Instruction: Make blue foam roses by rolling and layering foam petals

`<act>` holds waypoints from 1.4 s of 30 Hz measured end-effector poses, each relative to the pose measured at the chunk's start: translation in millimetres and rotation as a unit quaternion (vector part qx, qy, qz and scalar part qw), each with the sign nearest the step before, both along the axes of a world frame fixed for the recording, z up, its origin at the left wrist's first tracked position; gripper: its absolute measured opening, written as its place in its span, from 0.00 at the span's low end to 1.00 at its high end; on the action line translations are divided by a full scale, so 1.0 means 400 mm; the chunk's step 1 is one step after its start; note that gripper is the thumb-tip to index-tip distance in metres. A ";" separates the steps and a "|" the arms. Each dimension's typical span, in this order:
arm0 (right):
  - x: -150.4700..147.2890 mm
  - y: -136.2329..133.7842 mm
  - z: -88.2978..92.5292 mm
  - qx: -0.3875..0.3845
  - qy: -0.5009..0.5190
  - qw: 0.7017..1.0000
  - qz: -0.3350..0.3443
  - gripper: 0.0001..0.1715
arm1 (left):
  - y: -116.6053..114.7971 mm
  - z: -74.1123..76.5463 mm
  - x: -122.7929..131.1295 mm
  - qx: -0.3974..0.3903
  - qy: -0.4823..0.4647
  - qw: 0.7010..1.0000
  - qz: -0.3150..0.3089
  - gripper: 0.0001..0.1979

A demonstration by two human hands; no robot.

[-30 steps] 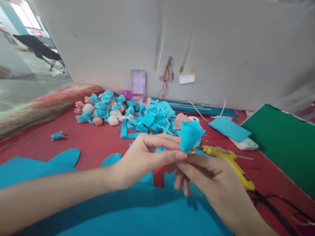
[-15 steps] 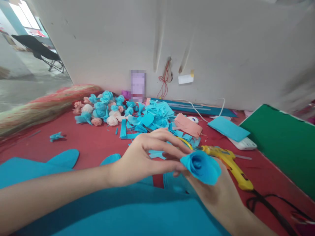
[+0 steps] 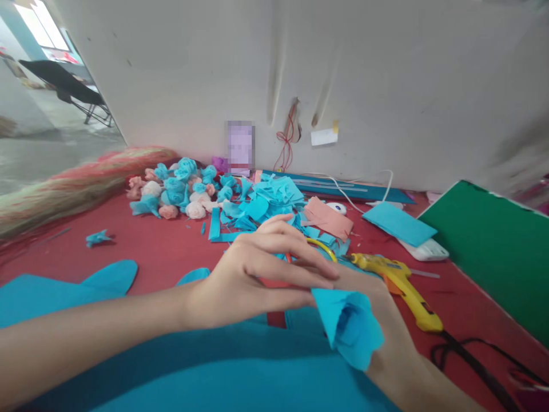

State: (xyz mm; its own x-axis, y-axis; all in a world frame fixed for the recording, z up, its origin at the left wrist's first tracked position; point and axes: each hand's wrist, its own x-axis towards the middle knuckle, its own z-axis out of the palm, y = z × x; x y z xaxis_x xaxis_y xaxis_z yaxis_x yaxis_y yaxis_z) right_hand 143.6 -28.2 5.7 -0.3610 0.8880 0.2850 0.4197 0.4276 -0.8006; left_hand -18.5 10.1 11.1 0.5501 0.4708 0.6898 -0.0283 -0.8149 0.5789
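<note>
A rolled blue foam flower (image 3: 349, 326) is pinched at its base between both hands, its open end tipped down toward me. My left hand (image 3: 257, 274) lies across from the left with fingers pressed together on the flower's base. My right hand (image 3: 377, 326) sits under and behind the flower, mostly hidden by it, its fingers closed on the same base. A large blue foam sheet (image 3: 193, 366) lies beneath both arms.
A yellow glue gun (image 3: 403, 283) with a black cord lies just right of my hands. A pile of blue foam scraps (image 3: 270, 203) and finished blue, pink and white flowers (image 3: 175, 191) sit behind. A green sheet (image 3: 493, 246) lies at the right, a broom (image 3: 77, 183) at the left.
The flower has been turned from pointing up, through facing me, to tipping downward. Both hands have dropped lower and my left fingers now lie over the right hand.
</note>
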 end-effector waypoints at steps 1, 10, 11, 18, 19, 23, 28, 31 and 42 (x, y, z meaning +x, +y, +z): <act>0.001 0.000 -0.003 0.008 0.003 1.000 0.012 0.14 | 0.000 -0.001 0.000 -0.001 -0.002 1.000 -0.003 0.05; 0.012 0.004 -0.026 0.030 0.009 0.998 0.049 0.13 | 0.000 -0.006 0.002 -0.041 0.017 0.999 -0.010 0.19; 0.011 0.004 -0.029 0.047 -0.001 0.998 0.044 0.13 | -0.002 -0.005 0.002 -0.040 0.028 0.999 -0.006 0.18; 0.008 0.009 -0.048 0.085 -0.028 0.996 0.025 0.14 | -0.008 -0.006 0.001 -0.011 0.044 0.999 -0.010 0.09; 0.008 0.010 -0.048 0.086 -0.027 0.995 0.029 0.14 | -0.008 -0.007 0.002 -0.013 0.039 0.999 -0.009 0.09; 0.007 0.009 -0.039 0.081 -0.032 0.996 0.028 0.14 | -0.003 -0.009 0.002 -0.015 0.030 0.999 -0.018 0.09; 0.012 0.009 -0.026 0.056 -0.024 0.998 0.030 0.13 | 0.002 -0.017 0.005 -0.084 0.038 0.995 -0.040 0.30; 0.023 0.020 -0.021 0.061 -0.030 0.997 -0.036 0.11 | 0.003 -0.022 0.007 -0.118 -0.021 0.993 -0.020 0.31; 0.096 0.007 -0.014 -0.075 0.121 0.977 -0.159 0.10 | 0.040 -0.087 0.030 -0.070 0.210 0.975 0.033 0.10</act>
